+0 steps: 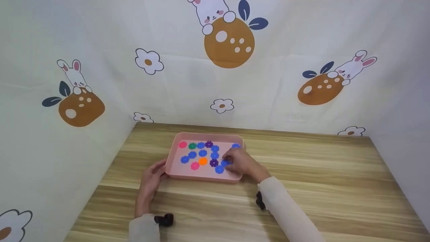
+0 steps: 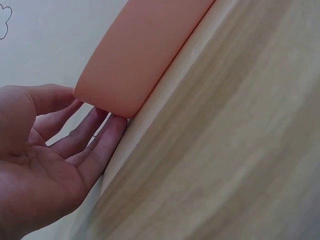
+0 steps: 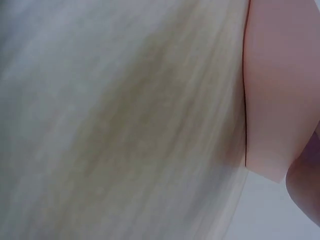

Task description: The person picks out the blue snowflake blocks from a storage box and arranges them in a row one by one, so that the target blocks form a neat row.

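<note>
A shallow pink tray (image 1: 205, 177) on the table holds several small flower-shaped plastic discs, mostly blue, with pink, purple, green and orange ones among them. My left hand (image 1: 153, 178) rests at its left side. In the left wrist view that hand's loosely bent fingers (image 2: 107, 142) touch the outer wall and rim of the tray (image 2: 130, 65). Over the right part of the tray, my right hand (image 1: 243, 163) pinches a blue disc (image 1: 224, 163) with thumb and fingertips, close beside another blue disc (image 1: 219, 169). Only a bit of this hand shows in the right wrist view.
The wood-grain table (image 1: 319, 181) extends around the tray. Pale cloth walls (image 1: 188, 84) printed with rabbits and flowers stand behind it and at both sides. A black wrist device (image 1: 164, 219) sits at the left cuff, another (image 1: 260, 201) at the right.
</note>
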Available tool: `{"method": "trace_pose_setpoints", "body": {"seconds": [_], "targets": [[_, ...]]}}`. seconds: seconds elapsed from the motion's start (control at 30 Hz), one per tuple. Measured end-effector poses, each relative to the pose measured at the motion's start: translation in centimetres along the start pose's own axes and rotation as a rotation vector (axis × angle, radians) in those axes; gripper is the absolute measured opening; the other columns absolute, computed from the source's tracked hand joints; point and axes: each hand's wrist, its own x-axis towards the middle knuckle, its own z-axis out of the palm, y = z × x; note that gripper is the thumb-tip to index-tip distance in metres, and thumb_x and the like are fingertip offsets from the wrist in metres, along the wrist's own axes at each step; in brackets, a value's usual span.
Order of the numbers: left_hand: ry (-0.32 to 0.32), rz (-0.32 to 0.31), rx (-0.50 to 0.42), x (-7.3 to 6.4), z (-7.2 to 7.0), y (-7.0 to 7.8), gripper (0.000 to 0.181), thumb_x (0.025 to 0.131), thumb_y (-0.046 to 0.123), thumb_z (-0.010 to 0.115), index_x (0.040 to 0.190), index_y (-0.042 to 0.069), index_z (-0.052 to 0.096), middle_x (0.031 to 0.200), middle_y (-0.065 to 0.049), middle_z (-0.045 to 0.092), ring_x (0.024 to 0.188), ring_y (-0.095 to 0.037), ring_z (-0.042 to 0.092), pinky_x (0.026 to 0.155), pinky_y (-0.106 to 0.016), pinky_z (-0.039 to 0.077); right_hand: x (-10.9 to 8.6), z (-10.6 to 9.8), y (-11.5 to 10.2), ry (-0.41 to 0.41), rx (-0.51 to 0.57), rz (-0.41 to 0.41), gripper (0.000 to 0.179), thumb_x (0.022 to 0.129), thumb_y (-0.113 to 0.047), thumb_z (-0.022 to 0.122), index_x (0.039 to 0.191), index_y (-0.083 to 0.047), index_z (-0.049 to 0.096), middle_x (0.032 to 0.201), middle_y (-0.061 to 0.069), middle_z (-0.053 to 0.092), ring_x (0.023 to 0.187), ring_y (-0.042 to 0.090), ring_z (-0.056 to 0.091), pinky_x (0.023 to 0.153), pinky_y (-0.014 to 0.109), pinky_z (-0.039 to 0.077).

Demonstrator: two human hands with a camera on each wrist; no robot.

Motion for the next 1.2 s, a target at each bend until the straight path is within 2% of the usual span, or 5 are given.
{"method": "trace_pose_setpoints", "body": {"seconds": [0.2,0.33,0.73,0.93,1.2], "targets": [[0.003,-0.017,-0.012,-0.04,0.04,-0.14,0.036,0.103,0.008,0.054,0.138,-0.001,0.057,0.143,-0.023,0.056,0.123,-0.026,0.062,0.095,-0.025,0.060,-0.08,0.04,0.01,0.011,-0.015,-0.029,0.025,0.091,-0.010,0.074,0.115,-0.004,0.072,0.111,0.009,0.071,0.105,0.022,0.061,0.103,0.044,0.054],[-0.002,-0.022,0.001,-0.03,-0.03,-0.28,0.037,0.103,0.009,0.054,0.139,0.000,0.056,0.144,-0.023,0.055,0.126,-0.028,0.060,0.096,-0.025,0.059,-0.09,0.16,-0.08,0.019,-0.015,-0.017,0.025,0.090,-0.009,0.074,0.114,-0.004,0.072,0.110,0.009,0.070,0.105,0.022,0.061,0.104,0.044,0.054],[-0.006,0.022,-0.067,-0.29,0.12,-0.19,0.036,0.102,0.005,0.055,0.137,-0.006,0.056,0.142,-0.028,0.055,0.114,-0.019,0.066,0.091,-0.022,0.060,0.10,0.43,-0.07,0.054,-0.102,0.002,0.031,0.085,-0.016,0.078,0.113,-0.002,0.072,0.108,0.009,0.071,0.101,0.023,0.056,0.102,0.043,0.050],[-0.012,0.001,-0.044,-0.20,0.08,-0.31,0.037,0.103,0.008,0.055,0.138,-0.003,0.056,0.144,-0.025,0.055,0.123,-0.025,0.062,0.094,-0.023,0.059,0.06,0.44,-0.20,0.038,-0.071,0.052,0.035,0.087,-0.017,0.076,0.120,-0.004,0.069,0.114,0.008,0.068,0.107,0.023,0.054,0.108,0.044,0.050],[0.000,0.000,-0.025,-0.12,-0.12,-0.36,0.036,0.102,0.009,0.056,0.136,-0.001,0.059,0.141,-0.023,0.058,0.120,-0.024,0.065,0.095,-0.025,0.060,-0.10,-0.34,-0.54,0.066,-0.039,0.034,0.037,0.088,-0.016,0.076,0.122,-0.001,0.068,0.116,0.011,0.067,0.106,0.023,0.057,0.104,0.042,0.055]]}}
